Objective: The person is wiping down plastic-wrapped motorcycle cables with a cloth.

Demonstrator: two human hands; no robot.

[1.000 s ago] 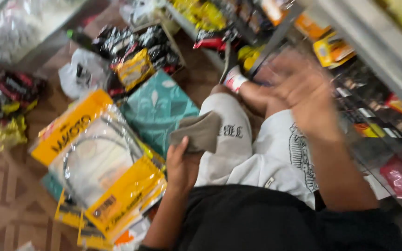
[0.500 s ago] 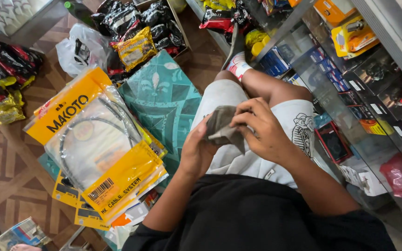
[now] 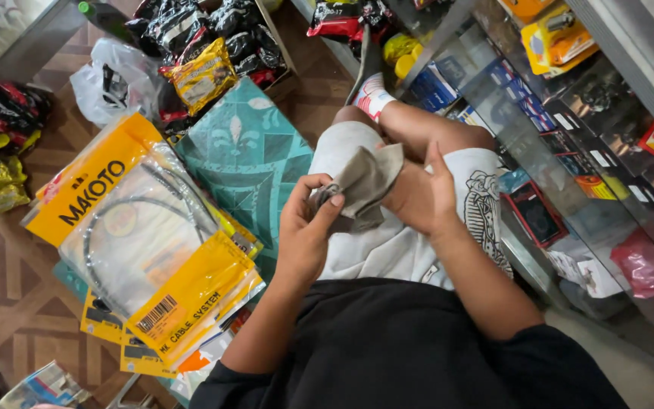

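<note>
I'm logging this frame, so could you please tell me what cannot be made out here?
- Head view: whatever the grey cloth wraps; the cloth and the left hand cover it.
- Right hand: its fingers are hidden behind the cloth.
- Cable packets: the lower ones lie under the top one.
- Glass case: reflections blur its contents.

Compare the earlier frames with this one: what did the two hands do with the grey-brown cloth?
The right hand, raised and blurred in the first picture, came down onto the grey-brown cloth that the left hand already held. Both hands now grip it above the lap, its top corner fanned out. The stack of clear-and-yellow cable packets and the teal patterned mat stayed put.
</note>
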